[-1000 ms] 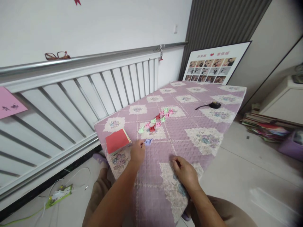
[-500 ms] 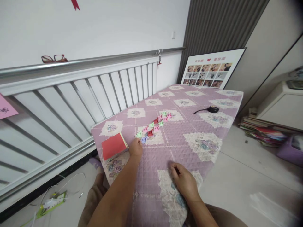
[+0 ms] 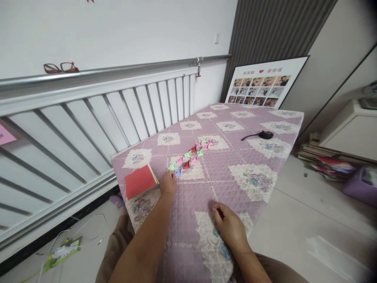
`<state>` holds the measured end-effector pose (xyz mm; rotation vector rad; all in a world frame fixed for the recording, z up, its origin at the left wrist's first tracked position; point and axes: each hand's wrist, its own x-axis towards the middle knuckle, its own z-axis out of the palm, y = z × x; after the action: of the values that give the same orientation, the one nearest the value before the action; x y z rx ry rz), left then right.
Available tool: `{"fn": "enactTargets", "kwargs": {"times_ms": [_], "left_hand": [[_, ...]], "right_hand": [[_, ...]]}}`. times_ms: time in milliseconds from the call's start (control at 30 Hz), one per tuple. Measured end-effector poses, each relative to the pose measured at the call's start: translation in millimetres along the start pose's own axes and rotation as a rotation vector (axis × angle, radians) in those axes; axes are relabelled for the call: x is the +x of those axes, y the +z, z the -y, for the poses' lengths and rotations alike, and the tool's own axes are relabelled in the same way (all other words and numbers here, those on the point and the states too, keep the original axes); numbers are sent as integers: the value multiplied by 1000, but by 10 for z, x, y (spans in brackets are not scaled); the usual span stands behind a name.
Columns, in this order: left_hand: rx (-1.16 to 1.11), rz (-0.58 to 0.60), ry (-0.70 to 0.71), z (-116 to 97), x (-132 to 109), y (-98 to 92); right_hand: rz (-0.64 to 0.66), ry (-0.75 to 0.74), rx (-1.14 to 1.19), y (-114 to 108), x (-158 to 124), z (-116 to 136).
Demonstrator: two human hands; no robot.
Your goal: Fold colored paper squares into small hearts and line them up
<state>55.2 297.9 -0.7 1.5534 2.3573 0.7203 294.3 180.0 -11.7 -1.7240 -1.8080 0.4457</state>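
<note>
Small folded paper pieces in green, pink, red and blue lie in a slanting double row on the purple flowered cloth [image 3: 194, 196]. My left hand [image 3: 168, 182] rests with curled fingers at the near end of the row, close to a green piece [image 3: 172, 166] and a blue piece [image 3: 178, 172]; whether it grips anything is hidden. My right hand [image 3: 229, 226] lies loosely curled on the cloth nearer to me, its thumb and fingers pressed together, and any content is hidden. A red paper stack [image 3: 140, 182] sits left of my left hand.
A black object with a strap [image 3: 266, 135] lies at the right of the cloth. Behind stand a white radiator [image 3: 141, 106] and a photo board [image 3: 265, 84]. Glasses [image 3: 61, 68] rest on the pipe. A power strip [image 3: 63, 251] is on the floor at left.
The camera view has shifted slightly. Both hands keep nearly the same place and pose, and the paper pieces show no clear movement on the cloth.
</note>
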Motion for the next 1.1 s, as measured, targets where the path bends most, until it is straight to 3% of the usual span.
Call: {"fn": "enactTargets", "kwargs": {"times_ms": [400, 667, 933, 1033, 1100], "left_hand": [[-88, -58, 51, 26, -94, 5], [-170, -27, 237, 185, -607, -40], [-299, 133, 528, 460, -1331, -241], [-323, 168, 540, 632, -1365, -388], [-233, 99, 512, 756, -1247, -559]], "right_hand": [[-11, -11, 3, -10, 4, 12], [-22, 8, 42, 8, 24, -1], [-22, 1, 24, 9, 38, -22], [-7, -5, 23, 5, 51, -18], [4, -2, 18, 4, 63, -10]]}}
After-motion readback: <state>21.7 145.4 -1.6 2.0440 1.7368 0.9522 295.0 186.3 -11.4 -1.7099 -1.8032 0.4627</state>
